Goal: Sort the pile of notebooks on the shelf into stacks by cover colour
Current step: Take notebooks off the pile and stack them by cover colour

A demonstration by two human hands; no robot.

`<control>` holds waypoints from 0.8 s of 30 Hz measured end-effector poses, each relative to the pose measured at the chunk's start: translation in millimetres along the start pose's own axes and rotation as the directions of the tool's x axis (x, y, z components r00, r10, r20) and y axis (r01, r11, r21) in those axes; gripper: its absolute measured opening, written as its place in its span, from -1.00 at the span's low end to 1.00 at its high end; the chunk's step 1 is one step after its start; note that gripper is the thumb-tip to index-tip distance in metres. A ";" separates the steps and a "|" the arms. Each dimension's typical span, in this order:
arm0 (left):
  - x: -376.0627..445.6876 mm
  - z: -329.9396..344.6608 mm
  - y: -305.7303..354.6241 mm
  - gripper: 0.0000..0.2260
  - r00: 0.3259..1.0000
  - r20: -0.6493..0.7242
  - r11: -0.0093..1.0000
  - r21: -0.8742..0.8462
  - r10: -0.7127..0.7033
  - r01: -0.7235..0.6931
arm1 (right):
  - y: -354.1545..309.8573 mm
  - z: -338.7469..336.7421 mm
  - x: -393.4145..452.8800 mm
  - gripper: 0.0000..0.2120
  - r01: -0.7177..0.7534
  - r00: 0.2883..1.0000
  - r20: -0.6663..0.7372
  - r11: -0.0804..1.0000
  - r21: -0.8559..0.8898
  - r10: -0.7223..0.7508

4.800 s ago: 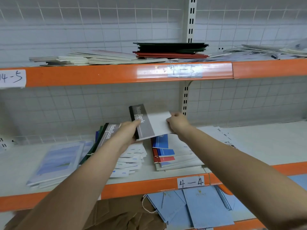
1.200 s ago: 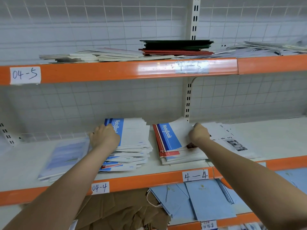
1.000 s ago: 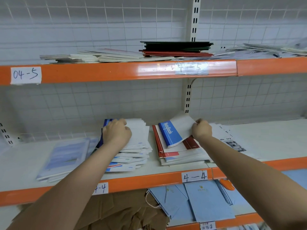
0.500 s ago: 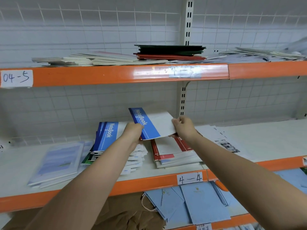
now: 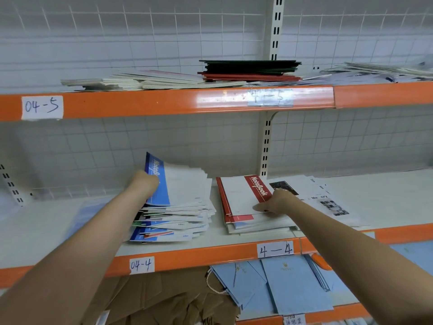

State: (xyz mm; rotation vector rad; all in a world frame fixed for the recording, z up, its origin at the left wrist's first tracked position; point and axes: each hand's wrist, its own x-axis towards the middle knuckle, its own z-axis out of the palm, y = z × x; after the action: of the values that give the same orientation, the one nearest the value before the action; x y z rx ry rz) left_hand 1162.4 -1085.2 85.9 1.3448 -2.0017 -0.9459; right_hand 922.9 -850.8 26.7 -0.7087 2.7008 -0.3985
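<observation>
Two piles of notebooks sit on the white orange-edged shelf (image 5: 234,238). The left hand (image 5: 144,185) grips one blue-striped white notebook (image 5: 161,181) atop the left pile (image 5: 173,219); the right hand (image 5: 276,202) pinches one red-striped white notebook (image 5: 243,195) atop the right pile (image 5: 255,225).

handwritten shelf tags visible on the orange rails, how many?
3: "04-5" tag at the upper rail's left; "04-4" tag and "4—4" tag on the middle rail. A glare-washed label holder on the upper rail may hide a fourth.
</observation>
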 end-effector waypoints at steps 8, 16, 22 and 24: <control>-24.7 6.8 -3.5 -0.63 0.969 -0.210 0.795 0.607 0.133 0.022 | -8.5 0.2 -2.1 -0.24 -0.058 0.997 -0.063 0.997 -0.056 0.055; -38.2 29.7 3.6 -0.69 0.956 -0.127 0.813 0.562 0.264 -0.150 | 3.4 -8.1 0.9 -0.55 -0.124 0.988 -0.052 0.952 0.279 0.144; -34.7 34.7 1.6 -0.70 0.953 -0.108 0.811 0.558 0.282 -0.177 | 9.7 -13.0 0.4 -0.85 -0.055 0.971 -0.217 0.974 0.222 0.104; -32.7 36.7 4.4 -0.70 0.952 -0.093 0.822 0.534 0.291 -0.199 | 8.6 -17.9 0.6 -0.87 -0.053 0.960 -0.261 0.979 0.196 0.104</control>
State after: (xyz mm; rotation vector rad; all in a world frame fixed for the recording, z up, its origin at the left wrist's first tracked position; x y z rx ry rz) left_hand 1143.8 -1044.3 65.4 1.3251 -2.3150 -0.1541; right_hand 912.1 -840.6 39.9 -0.5236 2.8795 -0.7682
